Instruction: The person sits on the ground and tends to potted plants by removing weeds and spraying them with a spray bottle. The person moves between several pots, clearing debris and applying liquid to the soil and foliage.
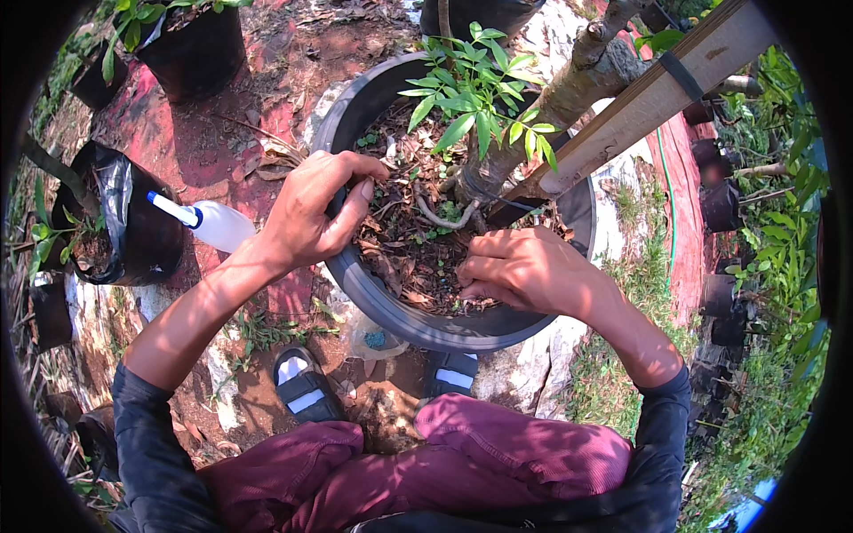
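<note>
A large black plastic pot stands before me, filled with soil and dry leaf litter. My left hand hovers over its left rim, fingers curled and thumb tip close to the index finger; whether anything is pinched there is too small to tell. Inside the near right part of the pot, my right hand reaches down to the litter with bent fingers, and its fingertips are partly hidden. Between the hands rises a thick tree trunk with a bare curved root and a green leafy shoot.
A wooden board leans along the trunk, bound by a black strap. A white squeeze bottle lies left, near a black grow bag. A clear plastic bag of blue-green granules sits below the pot, between my sandals.
</note>
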### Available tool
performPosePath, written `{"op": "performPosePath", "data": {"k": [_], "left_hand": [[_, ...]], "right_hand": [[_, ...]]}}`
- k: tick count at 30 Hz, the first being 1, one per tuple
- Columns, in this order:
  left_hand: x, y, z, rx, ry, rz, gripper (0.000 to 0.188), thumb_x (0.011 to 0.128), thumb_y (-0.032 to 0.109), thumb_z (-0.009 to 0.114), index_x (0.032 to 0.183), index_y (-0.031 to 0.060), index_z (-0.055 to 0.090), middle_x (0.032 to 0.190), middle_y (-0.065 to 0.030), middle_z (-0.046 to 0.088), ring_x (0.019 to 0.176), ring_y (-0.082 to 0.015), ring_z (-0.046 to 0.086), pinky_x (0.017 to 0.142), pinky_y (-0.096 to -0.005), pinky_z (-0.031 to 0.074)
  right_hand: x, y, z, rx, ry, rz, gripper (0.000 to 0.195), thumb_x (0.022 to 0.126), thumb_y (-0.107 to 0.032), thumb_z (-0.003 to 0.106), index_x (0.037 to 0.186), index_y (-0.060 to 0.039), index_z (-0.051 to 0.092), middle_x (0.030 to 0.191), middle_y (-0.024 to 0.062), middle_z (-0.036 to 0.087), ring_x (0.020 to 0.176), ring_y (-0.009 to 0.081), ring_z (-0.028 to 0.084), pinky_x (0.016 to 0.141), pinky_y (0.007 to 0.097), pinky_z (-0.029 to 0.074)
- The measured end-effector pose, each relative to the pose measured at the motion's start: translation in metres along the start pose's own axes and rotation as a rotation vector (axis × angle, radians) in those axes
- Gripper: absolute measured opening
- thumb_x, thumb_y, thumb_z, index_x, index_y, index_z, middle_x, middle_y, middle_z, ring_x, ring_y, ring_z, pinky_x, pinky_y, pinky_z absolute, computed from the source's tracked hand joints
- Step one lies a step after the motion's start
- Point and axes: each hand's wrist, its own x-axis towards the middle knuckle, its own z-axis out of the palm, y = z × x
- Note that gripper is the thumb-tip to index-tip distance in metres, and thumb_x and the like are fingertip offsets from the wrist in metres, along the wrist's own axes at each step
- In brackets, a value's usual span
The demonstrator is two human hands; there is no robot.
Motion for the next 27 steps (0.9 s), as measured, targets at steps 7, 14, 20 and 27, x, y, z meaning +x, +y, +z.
{"op": "performPosePath", "data": {"k": [7,14,20,27], "left_hand": [[-0.0001,-0.0007,-0.0001,0.001,-0.006,0.008,0.018,0.089,0.003,0.062,0.107,0.0022,0.065,0.095,-0.0111,0.069,0.077,-0.0284,0.061,0.071,-0.0380,0.046],[0.0008,0.0010,-0.0017,0.010,-0.018,0.015,0.018,0.089,0.002,0.062,0.107,0.0020,0.064,0.095,-0.0110,0.069,0.077,-0.0290,0.062,0.072,-0.0383,0.046],[0.0009,0.0014,-0.0016,0.024,-0.020,0.017,0.017,0.089,0.002,0.061,0.107,0.0018,0.064,0.096,-0.0114,0.069,0.079,-0.0297,0.062,0.073,-0.0390,0.046],[0.0022,0.0007,-0.0018,0.050,-0.022,0.051,0.017,0.092,0.001,0.058,0.109,0.0014,0.064,0.083,-0.0080,0.064,0.076,-0.0231,0.061,0.073,-0.0356,0.047]], "right_hand": [[-0.0006,0.0001,-0.0003,-0.001,-0.004,0.001,0.021,0.086,-0.026,0.076,0.094,-0.0067,0.070,0.087,0.0075,0.068,0.080,0.0280,0.067,0.070,0.0395,0.055],[-0.0002,-0.0021,-0.0034,-0.036,-0.014,0.001,0.019,0.088,-0.026,0.074,0.096,-0.0084,0.072,0.091,0.0076,0.071,0.085,0.0275,0.070,0.075,0.0382,0.057],[-0.0021,-0.0004,0.0006,-0.032,0.006,-0.010,0.017,0.088,-0.023,0.074,0.095,-0.0081,0.072,0.090,0.0072,0.071,0.084,0.0273,0.070,0.074,0.0384,0.058],[-0.0033,0.0009,0.0056,-0.001,0.034,-0.034,0.016,0.087,-0.020,0.075,0.096,-0.0068,0.071,0.088,0.0065,0.069,0.082,0.0268,0.069,0.071,0.0373,0.057]]}}
